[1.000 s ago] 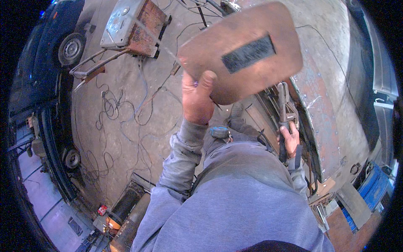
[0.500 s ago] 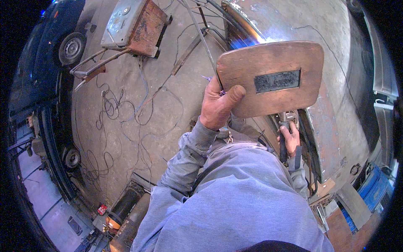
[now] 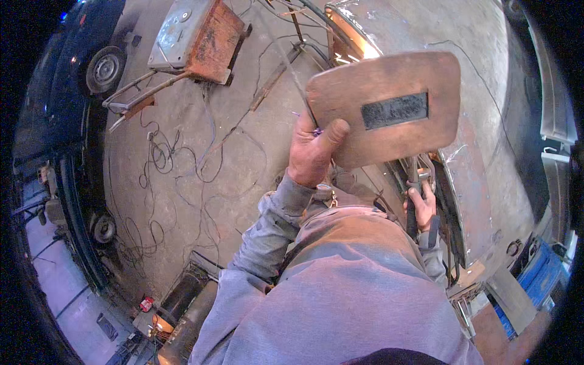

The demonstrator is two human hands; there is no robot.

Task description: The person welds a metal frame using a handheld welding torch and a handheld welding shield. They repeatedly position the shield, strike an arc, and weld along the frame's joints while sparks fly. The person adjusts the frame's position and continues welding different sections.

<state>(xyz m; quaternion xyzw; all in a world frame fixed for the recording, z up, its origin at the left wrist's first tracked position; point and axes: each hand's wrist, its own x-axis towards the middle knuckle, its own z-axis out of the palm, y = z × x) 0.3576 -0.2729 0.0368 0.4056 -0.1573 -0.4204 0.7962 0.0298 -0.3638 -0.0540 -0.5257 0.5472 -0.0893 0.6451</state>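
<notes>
My left hand [image 3: 313, 151] grips the edge of a brown hand-held welding shield [image 3: 383, 143], its thumb lying on the near face. A dark rectangular window [image 3: 395, 111] is set in the shield. A thin rod [image 3: 285, 58] runs up and away from that same hand, apparently held along with the shield. Lower right, my right hand [image 3: 424, 205] is closed round the dark handle of a welding electrode holder [image 3: 412, 212]; the shield hides its far end. Orange light glows on a metal edge [image 3: 364, 47] just beyond the shield, and the contact point is hidden.
A large metal panel [image 3: 477, 176] extends along my right. Far left stands a rusty, grey-faced machine [image 3: 210, 45] with handles. Cables [image 3: 161, 152] tangle over the floor beside a dark vehicle [image 3: 55, 85]. A cylinder [image 3: 188, 310] lies lower left, and a blue object [image 3: 538, 277] lower right.
The blue-white glare beyond the shield has given way to orange light and bright streaks. The shield has shifted slightly left and up; my right hand has dropped a little.
</notes>
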